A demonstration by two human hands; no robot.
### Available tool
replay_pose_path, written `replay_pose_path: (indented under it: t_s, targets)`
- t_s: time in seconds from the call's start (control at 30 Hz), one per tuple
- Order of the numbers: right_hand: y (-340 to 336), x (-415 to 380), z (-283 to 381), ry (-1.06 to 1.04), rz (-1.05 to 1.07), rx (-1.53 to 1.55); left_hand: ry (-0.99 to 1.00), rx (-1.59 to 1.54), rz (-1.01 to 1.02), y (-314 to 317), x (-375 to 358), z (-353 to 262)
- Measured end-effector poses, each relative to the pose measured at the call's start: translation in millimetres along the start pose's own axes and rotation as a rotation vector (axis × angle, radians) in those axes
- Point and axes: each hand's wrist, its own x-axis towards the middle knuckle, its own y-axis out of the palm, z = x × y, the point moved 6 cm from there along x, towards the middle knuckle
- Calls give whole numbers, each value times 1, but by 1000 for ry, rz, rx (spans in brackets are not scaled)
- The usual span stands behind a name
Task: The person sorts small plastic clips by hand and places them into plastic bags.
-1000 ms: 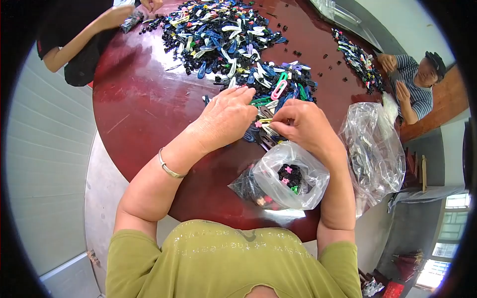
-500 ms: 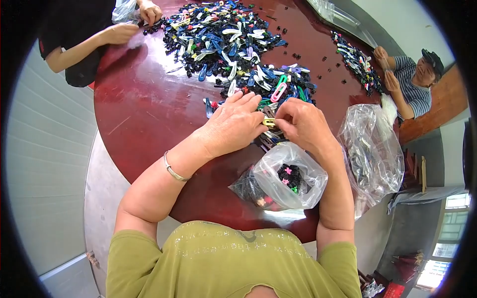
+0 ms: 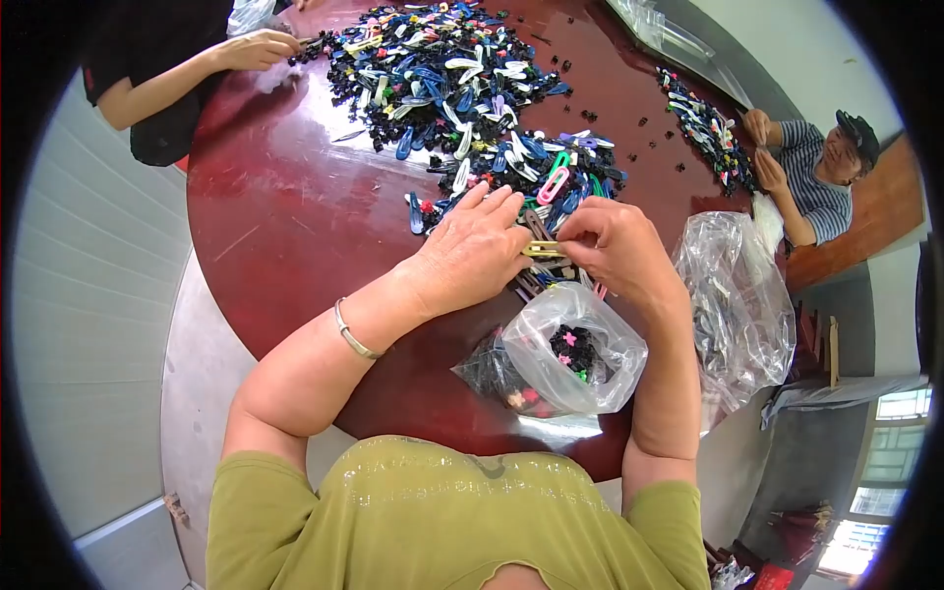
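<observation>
A yellow snap hair clip [image 3: 540, 249] spans the gap between my two hands, over the near edge of a heap of mixed hair clips. My left hand [image 3: 470, 246] pinches one end of it between thumb and forefinger, its other fingers stretched over the heap. At the opposite end, the fingertips of my right hand [image 3: 618, 252] are closed on the clip. A pink clip [image 3: 553, 185] and a green clip lie just beyond. Close below my right hand stands an open clear plastic bag [image 3: 575, 379] with small black claw clips and a few coloured ones inside.
A large pile of clips [image 3: 433, 79] covers the far part of the round red table [image 3: 265, 265]. To the right lie a crumpled clear bag [image 3: 737, 295] and a smaller clip pile [image 3: 703, 128]. Co-workers' hands are busy at far left and right.
My right hand has shifted slightly right, and more of the yellow clip shows between my hands. The left co-worker's hand has reached to the big pile; their other hand has mostly left view.
</observation>
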Motion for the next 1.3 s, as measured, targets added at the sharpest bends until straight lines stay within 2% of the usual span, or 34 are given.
replay_pose_path:
  t_s: [0.13,0.33,0.43,0.47,0.5,0.57,0.63,0.67,0.77,0.8,0.9,1.03,1.07,1.2,1.3]
  targets:
    - [-2,0,-1,-65,-62,175,-3,-27,-37,2,1,3]
    - [-6,-1,-2,-98,-104,109,-3,6,-53,-6,3,3]
    - [-6,-3,1,-5,-18,225,-6,151,-63,-16,7,17]
    - [0,-3,11,-68,51,309,-61,145,-61,-24,8,27]
    - [8,-5,23,-126,129,400,-34,170,-175,-35,8,34]
    - [21,-5,37,-198,238,505,-88,163,-191,-43,8,47]
    - [29,-3,43,-219,296,528,-196,128,-144,-43,6,50]
    - [26,-3,41,-112,334,541,-199,150,-145,-39,6,50]
    - [25,-4,42,-139,390,686,-185,166,-102,-31,4,39]
    - [28,-3,48,-155,478,733,-174,130,-103,-31,4,37]
    - [37,2,68,-302,617,544,-207,132,-107,-33,3,38]
    - [63,8,95,-308,797,201,-317,205,-138,-41,4,61]
    - [70,8,99,-317,803,106,-351,225,-136,-42,2,68]
    - [88,1,115,-582,662,-234,-435,224,-77,-33,-3,86]
    - [92,1,114,-556,674,-267,-479,151,-19,-30,-4,89]
